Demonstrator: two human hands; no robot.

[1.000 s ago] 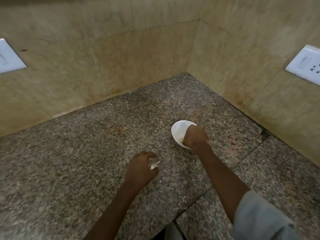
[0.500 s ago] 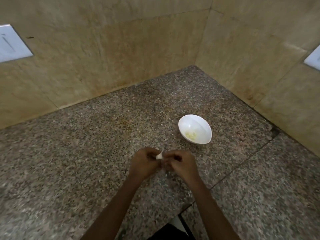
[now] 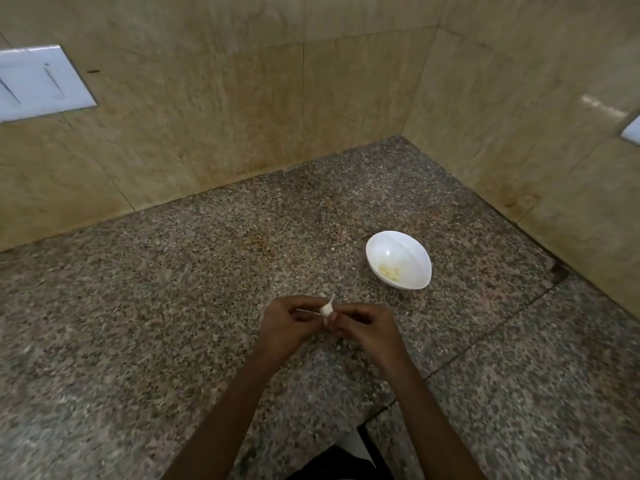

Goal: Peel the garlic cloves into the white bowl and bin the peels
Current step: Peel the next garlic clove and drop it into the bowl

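Against beige stone walls (image 3: 207, 133): speckled grey-brown granite counter (image 3: 156, 306). Round glossy white bowl (image 3: 407, 249), toward its back right corner. Left hand (image 3: 284, 323) and right hand (image 3: 367, 329), near the front edge, fingers curled, both pinching one item. White papery-skinned garlic clove (image 3: 327, 309), between them, skin strips sticking out: peeling judged underway. Pale peeled garlic pieces (image 3: 389, 271), few, in the bowl. Binning of peels still to do; no bin visible.

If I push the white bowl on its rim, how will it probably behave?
The white bowl looks nearly empty, holding only a few peeled garlic pieces, so it is probably light. On the granite counter it would likely slide. Its rounded sides suggest a rim push may tip it.
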